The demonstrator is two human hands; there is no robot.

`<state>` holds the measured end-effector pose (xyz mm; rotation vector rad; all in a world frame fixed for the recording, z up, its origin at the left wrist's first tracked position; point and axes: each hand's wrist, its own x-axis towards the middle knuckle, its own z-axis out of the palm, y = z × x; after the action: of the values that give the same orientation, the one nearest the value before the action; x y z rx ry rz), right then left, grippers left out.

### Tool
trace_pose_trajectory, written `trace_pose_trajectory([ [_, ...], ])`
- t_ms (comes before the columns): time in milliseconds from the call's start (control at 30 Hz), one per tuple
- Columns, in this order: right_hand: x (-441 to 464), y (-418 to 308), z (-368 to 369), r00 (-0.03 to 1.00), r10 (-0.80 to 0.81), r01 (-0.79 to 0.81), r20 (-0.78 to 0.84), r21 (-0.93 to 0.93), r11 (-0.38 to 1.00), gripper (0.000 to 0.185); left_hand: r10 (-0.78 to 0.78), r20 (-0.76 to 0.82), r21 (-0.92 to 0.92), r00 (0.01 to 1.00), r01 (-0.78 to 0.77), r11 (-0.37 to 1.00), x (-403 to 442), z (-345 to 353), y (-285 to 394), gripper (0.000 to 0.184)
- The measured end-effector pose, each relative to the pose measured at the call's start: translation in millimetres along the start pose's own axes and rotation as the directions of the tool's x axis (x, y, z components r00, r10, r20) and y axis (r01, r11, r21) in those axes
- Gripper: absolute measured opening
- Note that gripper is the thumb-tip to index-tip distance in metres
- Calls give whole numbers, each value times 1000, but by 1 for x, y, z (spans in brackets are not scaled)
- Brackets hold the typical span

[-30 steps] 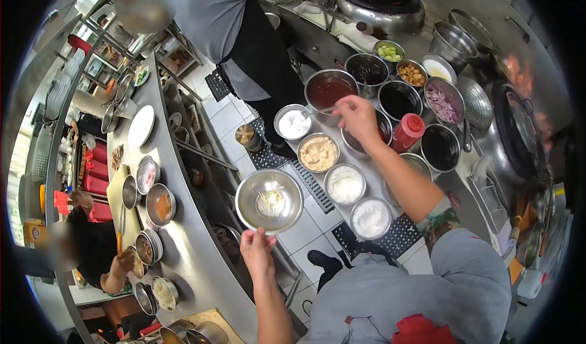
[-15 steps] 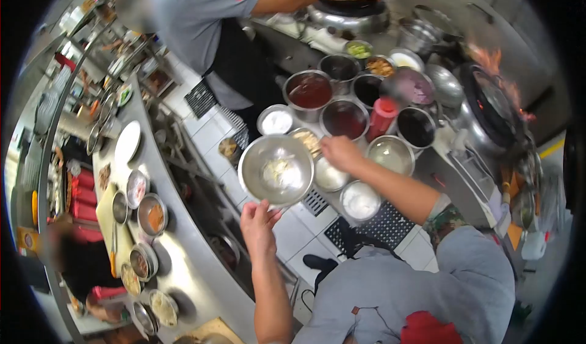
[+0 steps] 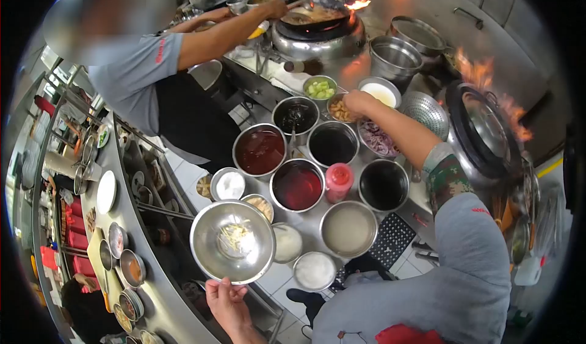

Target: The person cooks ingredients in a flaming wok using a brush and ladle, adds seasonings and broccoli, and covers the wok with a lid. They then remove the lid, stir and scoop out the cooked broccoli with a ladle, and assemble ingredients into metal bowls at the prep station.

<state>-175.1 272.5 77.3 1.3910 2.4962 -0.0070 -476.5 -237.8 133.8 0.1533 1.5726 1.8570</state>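
Observation:
My left hand (image 3: 229, 304) grips the near rim of a wide steel bowl (image 3: 204, 252), thumb on the edge. Pale thin shreds (image 3: 234, 235) lie in its bottom. Stretched out to the far right, my right hand (image 3: 361, 102) is at a small bowl of brown pieces (image 3: 337, 111); its fingertips are hidden. Close to that hand are a bowl of green chopped vegetable (image 3: 320, 89), a bowl of white liquid (image 3: 379, 92) and purple sliced onion (image 3: 377, 139).
Pots of red sauce (image 3: 260, 150) and dark liquid (image 3: 332, 144) stand around a red squeeze bottle (image 3: 339, 182). Flames rise by the right wok (image 3: 482, 121). A co-worker's hand (image 3: 271, 8) is at another wok (image 3: 311, 23). A long steel counter (image 3: 177, 295) with bowls runs left.
My right hand has moved from the bowl of pale pieces beside the steel bowl to the farther bowl of brown pieces. The view has shifted; my left hand still holds the steel bowl.

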Motion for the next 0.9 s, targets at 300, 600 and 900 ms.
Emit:
trace_pose_trajectory([
  [300,15,20,15,980,-179,165,90,146,975,31,38,90,71,995,-44,997,26,152,-2,13],
  [600,35,43,27,980,-198,165,27,449,878,24,-15,195,190,981,-23,982,69,249,-31,11],
  [900,-1,36,-72,898,-428,176,-96,973,152,20,-96,283,246,954,24,969,74,312,-57,9],
])
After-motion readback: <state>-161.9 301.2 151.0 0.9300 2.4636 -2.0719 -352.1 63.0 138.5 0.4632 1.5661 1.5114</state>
